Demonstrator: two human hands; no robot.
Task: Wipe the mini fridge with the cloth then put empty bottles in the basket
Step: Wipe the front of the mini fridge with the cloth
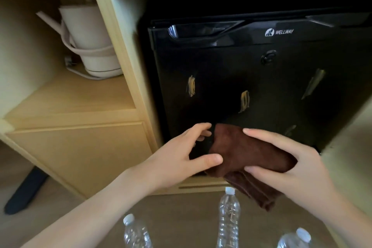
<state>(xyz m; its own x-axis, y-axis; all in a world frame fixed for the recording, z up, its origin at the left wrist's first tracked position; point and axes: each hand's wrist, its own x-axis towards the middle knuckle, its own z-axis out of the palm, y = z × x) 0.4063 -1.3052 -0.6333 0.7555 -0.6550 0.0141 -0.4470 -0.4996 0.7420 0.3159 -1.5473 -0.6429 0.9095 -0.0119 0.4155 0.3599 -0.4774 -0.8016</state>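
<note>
A black mini fridge [251, 78] sits in a wooden cabinet niche, its door shut and marked with several yellowish smears [191, 86]. In front of the door's lower edge I hold a folded brown cloth [241, 153]. My right hand [289, 169] grips the cloth from the right, fingers over the top and thumb beneath. My left hand [181, 157] pinches the cloth's left edge with its thumb, the fingers spread. Three clear plastic bottles with white caps stand on the floor below: left [134, 231], middle [228, 217], right [296, 237]. No basket is in view.
A white electric kettle [90, 44] with its cord wrapped around it stands on a wooden shelf [70, 96] left of the fridge. Below the shelf is a closed cabinet door [80, 153]. A dark chair leg [26, 191] rests on the floor at the far left.
</note>
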